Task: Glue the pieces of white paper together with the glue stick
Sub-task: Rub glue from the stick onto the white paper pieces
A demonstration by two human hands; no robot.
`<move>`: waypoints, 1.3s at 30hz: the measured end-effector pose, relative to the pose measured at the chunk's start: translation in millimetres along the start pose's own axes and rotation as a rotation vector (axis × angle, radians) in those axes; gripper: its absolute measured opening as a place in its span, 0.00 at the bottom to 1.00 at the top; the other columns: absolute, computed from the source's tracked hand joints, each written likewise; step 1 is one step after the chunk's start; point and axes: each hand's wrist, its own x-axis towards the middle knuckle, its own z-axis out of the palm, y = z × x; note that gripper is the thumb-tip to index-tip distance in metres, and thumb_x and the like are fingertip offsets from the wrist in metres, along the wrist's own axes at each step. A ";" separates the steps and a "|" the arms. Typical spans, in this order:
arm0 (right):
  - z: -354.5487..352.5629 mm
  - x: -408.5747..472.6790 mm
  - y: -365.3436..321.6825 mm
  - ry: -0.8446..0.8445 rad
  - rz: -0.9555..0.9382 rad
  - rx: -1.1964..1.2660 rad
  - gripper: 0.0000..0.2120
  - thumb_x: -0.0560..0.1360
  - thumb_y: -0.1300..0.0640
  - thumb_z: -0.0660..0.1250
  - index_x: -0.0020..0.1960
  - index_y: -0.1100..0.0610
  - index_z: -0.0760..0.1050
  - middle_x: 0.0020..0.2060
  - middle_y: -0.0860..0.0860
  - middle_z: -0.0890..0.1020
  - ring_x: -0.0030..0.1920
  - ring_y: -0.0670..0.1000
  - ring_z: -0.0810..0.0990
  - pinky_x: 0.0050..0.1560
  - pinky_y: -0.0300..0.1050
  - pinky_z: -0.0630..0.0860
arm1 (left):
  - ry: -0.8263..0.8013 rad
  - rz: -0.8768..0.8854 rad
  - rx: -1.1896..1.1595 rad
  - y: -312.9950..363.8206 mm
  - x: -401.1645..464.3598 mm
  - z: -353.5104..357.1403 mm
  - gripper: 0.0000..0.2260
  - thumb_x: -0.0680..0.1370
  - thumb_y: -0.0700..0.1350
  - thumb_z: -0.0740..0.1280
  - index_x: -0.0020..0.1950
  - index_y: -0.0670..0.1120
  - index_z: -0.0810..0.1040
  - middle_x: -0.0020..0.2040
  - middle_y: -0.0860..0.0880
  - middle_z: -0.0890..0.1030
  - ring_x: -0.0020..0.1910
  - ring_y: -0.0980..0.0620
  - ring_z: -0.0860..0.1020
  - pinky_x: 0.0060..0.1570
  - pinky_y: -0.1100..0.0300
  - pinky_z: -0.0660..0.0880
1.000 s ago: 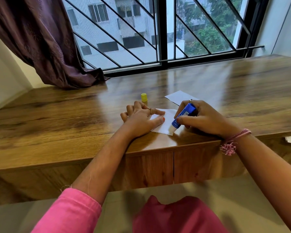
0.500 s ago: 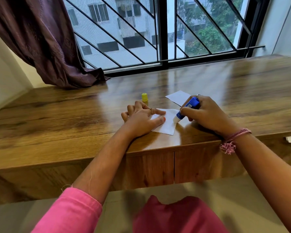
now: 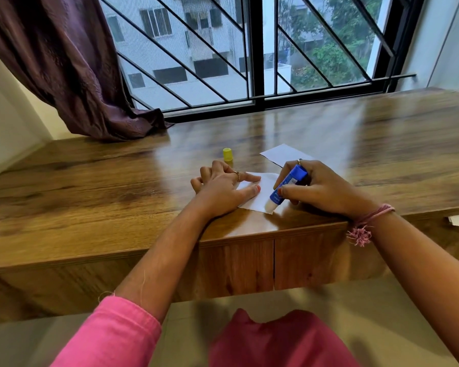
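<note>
Partly hidden paper (image 3: 260, 197) under flat left hand (image 3: 220, 189), right hand (image 3: 321, 192) gripping glue stick (image 3: 286, 186).

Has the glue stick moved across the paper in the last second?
Yes. The glue stick, held by the right hand, slid up the right edge of the paper toward the window, then returned to the near corner, judged against the yellow cap.

Wooden desk (image 3: 96, 197) carries two white papers (image 3: 260, 200) (image 3: 284, 153), yellow cap (image 3: 227, 154).

Glossy wooden desk (image 3: 90, 186), matt white paper (image 3: 263, 197), smooth plastic glue stick (image 3: 289, 185).
</note>
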 end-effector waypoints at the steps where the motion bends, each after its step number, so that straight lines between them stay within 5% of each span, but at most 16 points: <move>1: 0.0 -0.1 -0.1 -0.003 -0.004 0.007 0.05 0.72 0.61 0.70 0.44 0.62 0.77 0.31 0.54 0.79 0.30 0.47 0.78 0.35 0.40 0.75 | 0.000 0.000 0.003 -0.2 -0.2 -0.1 0.16 0.74 0.69 0.58 0.61 0.72 0.71 0.54 0.53 0.61 0.53 0.53 0.56 0.48 0.54 0.54; 6: -2.7 -1.0 -0.5 0.159 -0.029 0.312 0.03 0.74 0.63 0.66 0.42 0.59 0.77 0.27 0.52 0.75 0.25 0.46 0.69 0.25 0.33 0.65 | 0.006 0.009 0.027 -0.5 -0.5 1.5 0.15 0.74 0.69 0.56 0.60 0.74 0.70 0.53 0.54 0.61 0.53 0.53 0.57 0.48 0.54 0.54; 12: -3.3 -1.5 0.5 0.283 -0.012 0.394 0.03 0.77 0.62 0.64 0.45 0.58 0.75 0.27 0.48 0.78 0.27 0.49 0.70 0.23 0.34 0.64 | 0.008 -0.001 0.016 -1.3 0.9 3.4 0.15 0.73 0.69 0.57 0.59 0.75 0.69 0.53 0.55 0.61 0.54 0.53 0.57 0.50 0.54 0.54; 23: -4.6 4.2 6.5 0.408 0.113 0.369 0.07 0.74 0.61 0.68 0.48 0.53 0.73 0.43 0.53 0.86 0.35 0.48 0.79 0.32 0.39 0.71 | -0.113 0.065 -0.046 -0.6 1.6 -9.2 0.11 0.77 0.61 0.60 0.55 0.78 0.70 0.54 0.56 0.62 0.53 0.53 0.58 0.53 0.54 0.56; 27: -4.5 6.2 8.0 0.423 0.145 0.385 0.10 0.73 0.59 0.70 0.52 0.51 0.73 0.49 0.54 0.85 0.40 0.49 0.80 0.35 0.39 0.71 | -0.151 0.128 -0.015 2.9 3.4 -17.1 0.14 0.79 0.56 0.60 0.50 0.80 0.69 0.53 0.58 0.62 0.53 0.53 0.58 0.47 0.55 0.53; 32: -4.3 7.1 9.7 0.388 0.151 0.382 0.14 0.75 0.57 0.66 0.61 0.56 0.73 0.53 0.52 0.84 0.43 0.42 0.80 0.40 0.40 0.70 | -0.219 0.241 0.035 7.0 10.7 -19.8 0.16 0.80 0.53 0.58 0.57 0.78 0.69 0.59 0.56 0.62 0.59 0.52 0.59 0.52 0.54 0.53; 35: -3.2 9.1 10.7 0.369 0.152 0.397 0.15 0.76 0.59 0.65 0.62 0.60 0.70 0.53 0.52 0.83 0.37 0.34 0.79 0.37 0.31 0.71 | -0.208 0.292 -0.025 7.6 13.6 -15.4 0.16 0.81 0.53 0.59 0.56 0.77 0.70 0.57 0.58 0.63 0.58 0.54 0.61 0.50 0.55 0.54; 39: -3.7 10.1 12.1 0.371 0.166 0.423 0.14 0.74 0.60 0.67 0.58 0.58 0.69 0.50 0.52 0.83 0.36 0.35 0.80 0.33 0.26 0.70 | -0.122 0.287 -0.320 -0.3 12.5 -13.2 0.14 0.80 0.50 0.62 0.52 0.72 0.77 0.55 0.59 0.65 0.60 0.54 0.62 0.62 0.53 0.58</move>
